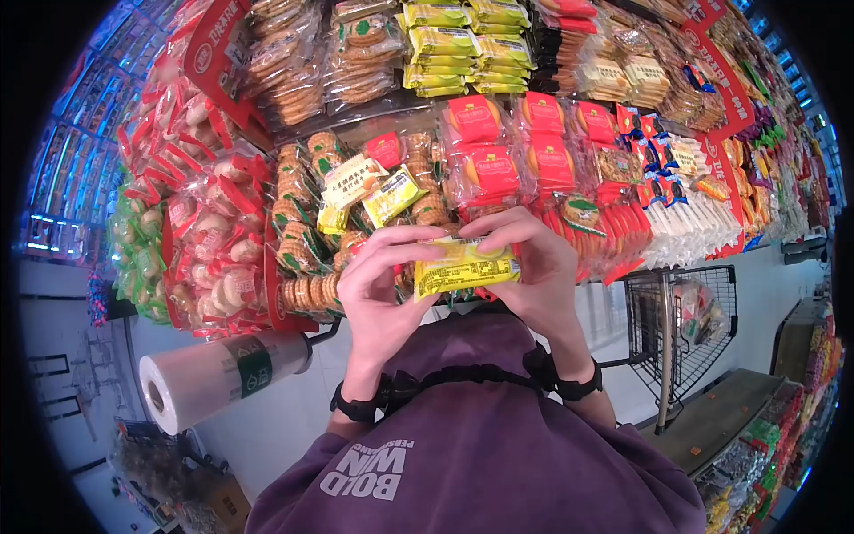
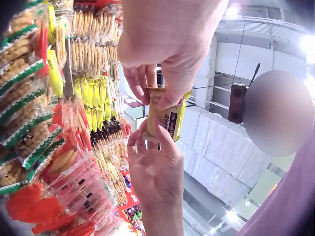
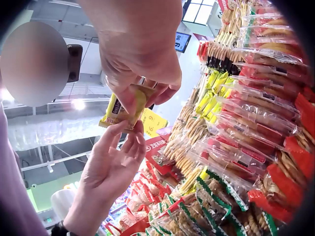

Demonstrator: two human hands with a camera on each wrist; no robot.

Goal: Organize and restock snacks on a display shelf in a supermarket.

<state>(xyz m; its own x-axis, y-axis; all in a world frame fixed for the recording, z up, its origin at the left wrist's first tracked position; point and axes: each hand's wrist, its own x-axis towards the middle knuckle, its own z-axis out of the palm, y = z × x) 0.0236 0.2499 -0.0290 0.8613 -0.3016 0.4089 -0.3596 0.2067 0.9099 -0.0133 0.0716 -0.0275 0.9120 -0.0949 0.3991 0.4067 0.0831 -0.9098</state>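
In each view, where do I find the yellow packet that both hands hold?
Head: yellow packet at the centre.
Left wrist: just right of centre.
Right wrist: upper left of centre.
Shared landmark: displayed biscuit packs, left side in left wrist, right side in right wrist.

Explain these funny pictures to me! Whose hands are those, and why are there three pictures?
There is no machine here, just a person wearing small cameras. The round picture comes from a camera on the head, looking down at both hands. The other two come from cameras on the wrists. The left hand and the right hand pinch a yellow snack packet between them, one at each end. Behind it are racks full of biscuit packs.
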